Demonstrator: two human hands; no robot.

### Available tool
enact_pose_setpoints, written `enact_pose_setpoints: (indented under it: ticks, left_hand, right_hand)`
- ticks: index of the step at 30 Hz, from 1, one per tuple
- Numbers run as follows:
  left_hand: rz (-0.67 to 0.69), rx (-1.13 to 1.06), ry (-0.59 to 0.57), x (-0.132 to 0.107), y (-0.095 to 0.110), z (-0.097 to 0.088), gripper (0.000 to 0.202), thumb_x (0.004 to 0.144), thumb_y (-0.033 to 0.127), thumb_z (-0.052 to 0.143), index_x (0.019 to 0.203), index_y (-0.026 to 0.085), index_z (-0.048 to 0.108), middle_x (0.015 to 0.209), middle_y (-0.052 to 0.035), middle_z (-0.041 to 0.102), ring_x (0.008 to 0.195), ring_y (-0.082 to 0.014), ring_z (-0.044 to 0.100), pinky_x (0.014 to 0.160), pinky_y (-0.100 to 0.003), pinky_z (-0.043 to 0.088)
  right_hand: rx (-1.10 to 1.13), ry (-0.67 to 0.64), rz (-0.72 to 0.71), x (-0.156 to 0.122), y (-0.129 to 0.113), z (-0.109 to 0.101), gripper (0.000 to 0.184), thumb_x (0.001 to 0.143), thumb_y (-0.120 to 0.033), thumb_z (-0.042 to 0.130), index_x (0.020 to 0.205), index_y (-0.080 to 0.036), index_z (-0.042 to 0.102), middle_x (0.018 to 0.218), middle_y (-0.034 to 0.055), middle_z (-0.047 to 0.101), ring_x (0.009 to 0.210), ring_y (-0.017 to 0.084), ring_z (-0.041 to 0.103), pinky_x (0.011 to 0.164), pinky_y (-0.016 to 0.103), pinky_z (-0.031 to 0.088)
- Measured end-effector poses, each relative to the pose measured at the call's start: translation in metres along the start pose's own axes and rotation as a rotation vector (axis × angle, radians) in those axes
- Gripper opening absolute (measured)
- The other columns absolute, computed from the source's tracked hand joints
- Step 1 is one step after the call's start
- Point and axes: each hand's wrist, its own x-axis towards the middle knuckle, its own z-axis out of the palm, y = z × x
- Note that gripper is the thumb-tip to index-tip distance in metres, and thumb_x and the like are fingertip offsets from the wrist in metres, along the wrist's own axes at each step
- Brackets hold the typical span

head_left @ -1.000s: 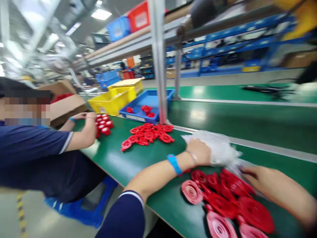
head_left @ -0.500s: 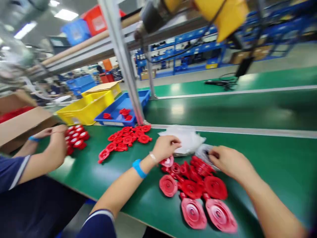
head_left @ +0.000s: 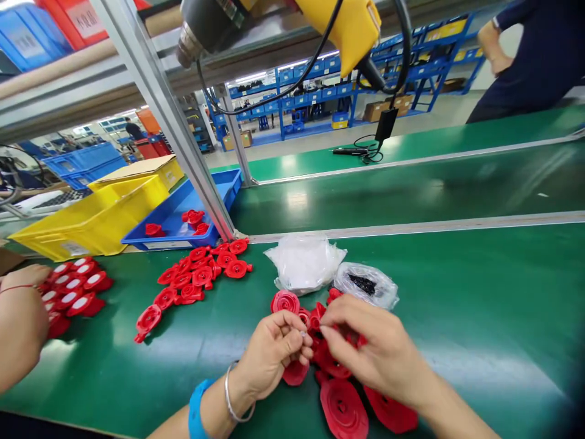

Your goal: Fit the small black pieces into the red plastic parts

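My left hand (head_left: 276, 352) is closed in a pinch over the pile of round red plastic parts (head_left: 343, 407), with a tiny pale piece at its fingertips, too small to name. Close beside it, my right hand (head_left: 377, 350) has thumb and forefinger drawn together; whatever they hold, if anything, I cannot make out. Both hands partly cover the red parts. Behind them lies a white plastic bag (head_left: 304, 265). To its right a clear bag (head_left: 386, 289) lies open around small black pieces (head_left: 362, 283).
More red parts (head_left: 201, 275) are spread at left centre. A co-worker's hand (head_left: 22, 286) is by red parts with white discs (head_left: 70, 299). A blue tray (head_left: 158, 242) and yellow bin (head_left: 86, 228) stand behind. A metal post (head_left: 169, 122) and yellow heat gun (head_left: 340, 30) are overhead.
My right hand has left the bag of black pieces and come left to the red parts. My left hand has drawn back from the white bag, towards me. The view has swung right.
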Motion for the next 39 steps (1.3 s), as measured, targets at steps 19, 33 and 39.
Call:
enact_pose_setpoints:
  ticks: [19, 33, 39]
  left_hand:
    - [-0.016, -0.163, 0.087, -0.001, -0.010, 0.009, 0.039, 0.061, 0.036, 0.089, 0.068, 0.013, 0.058, 0.058, 0.0035, 0.060, 0.050, -0.0058, 0.056, 0.048, -0.015, 0.043]
    - [0.099, 0.109, 0.020, -0.003, -0.012, -0.002, 0.031, 0.071, 0.039, 0.081, 0.074, 0.013, 0.064, 0.061, -0.0019, 0.068, 0.056, -0.0108, 0.065, 0.055, -0.019, 0.050]
    - [0.176, 0.211, 0.045, -0.006, -0.008, 0.001, 0.023, 0.074, 0.033, 0.079, 0.074, 0.015, 0.066, 0.065, -0.0003, 0.068, 0.059, -0.0105, 0.064, 0.059, -0.020, 0.052]
  right_hand:
    - [-0.192, 0.112, -0.189, -0.008, -0.004, 0.032, 0.020, 0.080, -0.003, 0.063, 0.095, -0.017, 0.066, 0.083, 0.0067, 0.075, 0.068, 0.017, 0.069, 0.061, 0.028, 0.060]
    - [-0.064, -0.021, -0.144, -0.013, 0.004, 0.022, 0.016, 0.083, -0.005, 0.063, 0.095, -0.015, 0.064, 0.083, 0.0067, 0.071, 0.073, 0.015, 0.066, 0.065, 0.029, 0.057]
    - [-0.008, -0.001, -0.135, -0.009, 0.003, 0.022, 0.015, 0.083, -0.005, 0.063, 0.094, -0.015, 0.065, 0.079, 0.0059, 0.070, 0.071, 0.015, 0.065, 0.063, 0.026, 0.057]
